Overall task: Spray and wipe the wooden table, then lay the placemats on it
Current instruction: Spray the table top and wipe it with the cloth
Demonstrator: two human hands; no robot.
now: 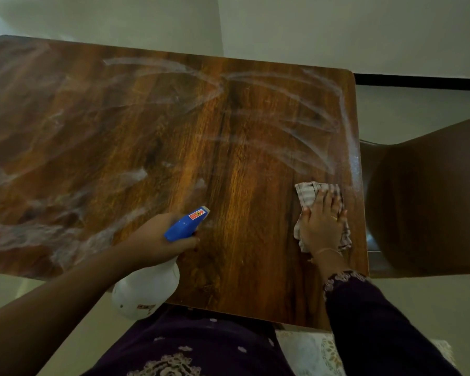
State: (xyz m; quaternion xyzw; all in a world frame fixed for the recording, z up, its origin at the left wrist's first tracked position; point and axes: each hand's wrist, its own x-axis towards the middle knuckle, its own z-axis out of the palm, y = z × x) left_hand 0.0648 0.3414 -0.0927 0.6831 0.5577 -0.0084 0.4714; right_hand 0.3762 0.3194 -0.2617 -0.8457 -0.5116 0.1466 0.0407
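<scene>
With our left grip [160, 240] round the bottle [147, 291] and right grip [322, 226] flat on the cloth [307, 194], we could miss streaks [310, 147] (far counter [242, 267] side).

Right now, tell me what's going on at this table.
A person is cleaning the brown wooden table. The left hand grips a white spray bottle with a blue trigger head; the right hand presses a striped cloth flat near the table's right edge. Whitish wet streaks cover much of the top. No placemats lie on it.
</scene>
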